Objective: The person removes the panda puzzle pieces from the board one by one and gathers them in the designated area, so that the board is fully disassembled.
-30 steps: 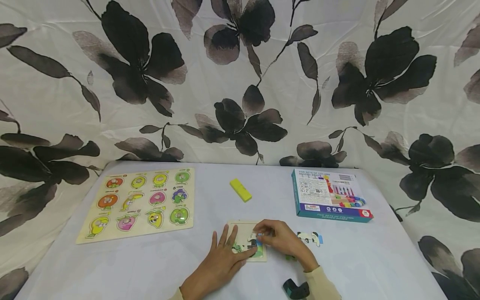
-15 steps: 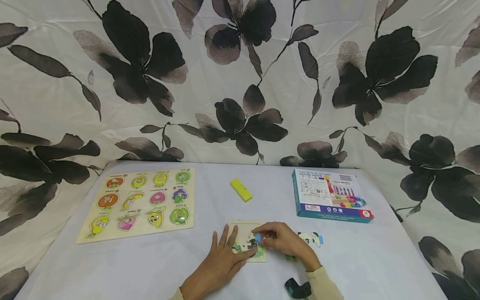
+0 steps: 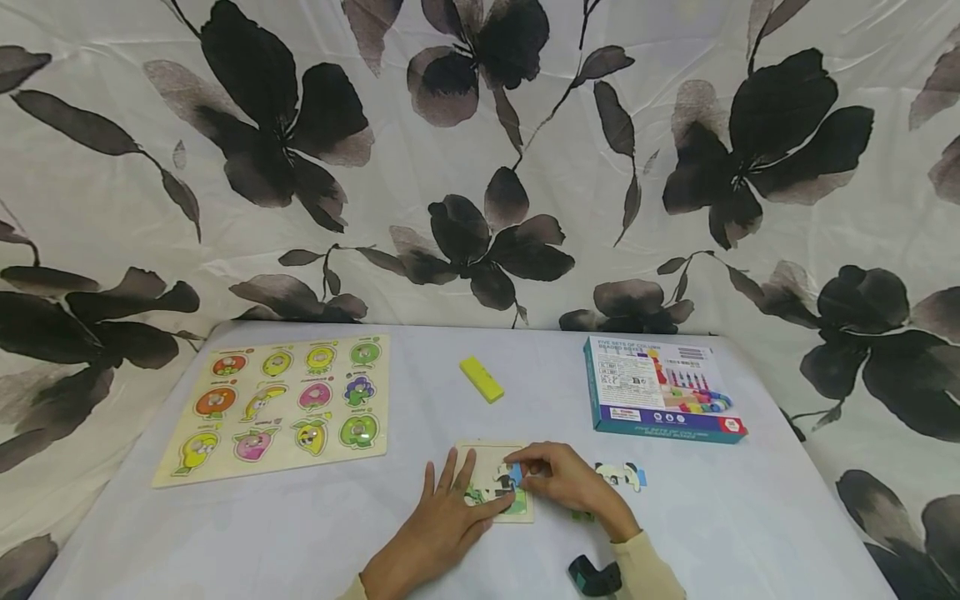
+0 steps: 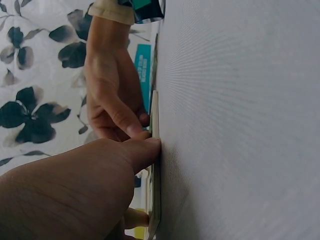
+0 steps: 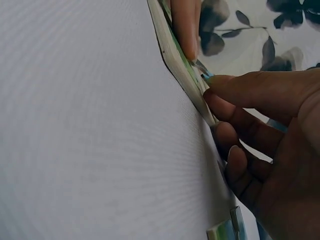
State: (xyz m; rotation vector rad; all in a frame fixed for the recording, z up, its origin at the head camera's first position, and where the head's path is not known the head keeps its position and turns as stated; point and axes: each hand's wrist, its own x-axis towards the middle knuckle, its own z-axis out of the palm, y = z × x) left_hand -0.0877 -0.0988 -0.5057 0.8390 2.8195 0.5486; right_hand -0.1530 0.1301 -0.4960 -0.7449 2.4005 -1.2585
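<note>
A small wooden puzzle board [image 3: 491, 452] lies on the white table, with green, black-and-white and blue picture pieces in its lower part. My left hand [image 3: 448, 523] rests on it with fingers spread, the thumb pressing near the lower right; in the left wrist view that thumb [image 4: 145, 151] lies at the board's edge. My right hand [image 3: 558, 482] is at the board's right side, thumb and fingertips pinching a puzzle piece with blue on it [image 3: 516, 473]. Fingers hide much of this piece. A panda puzzle piece [image 3: 619, 476] and a partly covered green piece [image 3: 582, 517] lie to the right.
A fruit puzzle board [image 3: 288, 400] lies at the left. A yellow block [image 3: 482, 380] sits beyond the small board. At the back right lies a teal-edged box [image 3: 663, 387]. A dark band-like object [image 3: 594, 577] is beside the right sleeve. A floral cloth [image 3: 487, 167] hangs behind.
My right hand's fingertips have shifted slightly on the board, and more of the blue on the piece shows. The left hand has stayed in place.
</note>
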